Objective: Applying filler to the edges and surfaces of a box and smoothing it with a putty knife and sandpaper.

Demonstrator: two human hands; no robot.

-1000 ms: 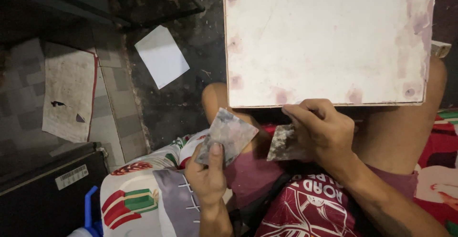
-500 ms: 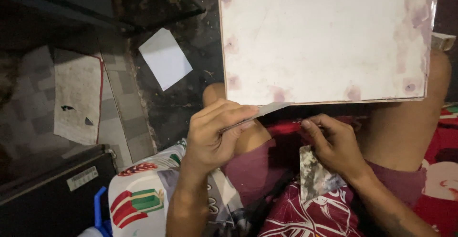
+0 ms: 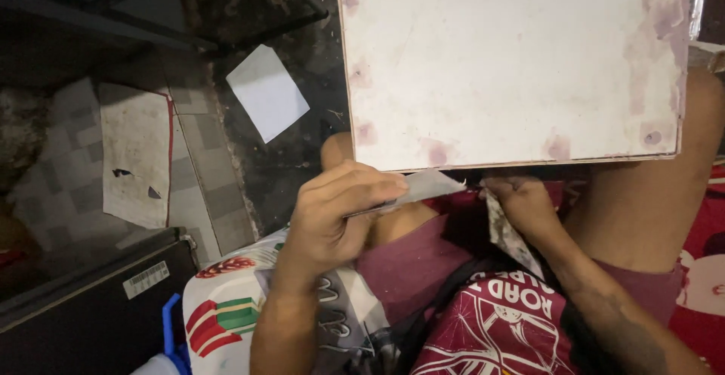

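While pinched, sheet (image 3: 423, 188) between fingers (image 3: 370, 186).

The left hand (image 3: 336, 216) is lifting its grey sheet (image 3: 423, 188) from lap level and turning it edge-on toward the white board (image 3: 513, 65). The right hand (image 3: 525, 205) is drawing its crumpled piece (image 3: 507, 235) down beneath itself.

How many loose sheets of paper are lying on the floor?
2: a clean white sheet on the dark floor beside the board, and a dirty sheet further left on the tiles. The board may hide others.
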